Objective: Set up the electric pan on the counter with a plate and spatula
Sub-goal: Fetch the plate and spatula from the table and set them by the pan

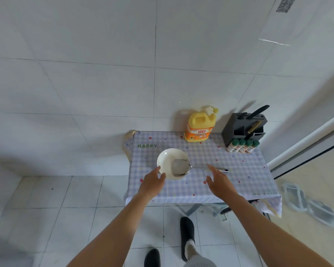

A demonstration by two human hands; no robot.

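A white plate (pixel 167 159) rests on the left part of a small table covered with a checked cloth (pixel 229 182). A metal spatula (pixel 181 166) lies with its blade in the plate and its handle pointing right across the cloth. My left hand (pixel 152 182) hovers at the plate's near-left rim, fingers apart, holding nothing. My right hand (pixel 219 180) is spread just in front of the spatula handle, fingertips close to it but not gripping. No electric pan is in view.
A yellow detergent bottle (pixel 200 126) stands at the table's back edge against the tiled wall. A dark knife block (pixel 243 126) with several green-capped spice bottles (pixel 243 145) occupies the back right corner. My slippered feet (pixel 187 236) stand on the tiled floor before the table.
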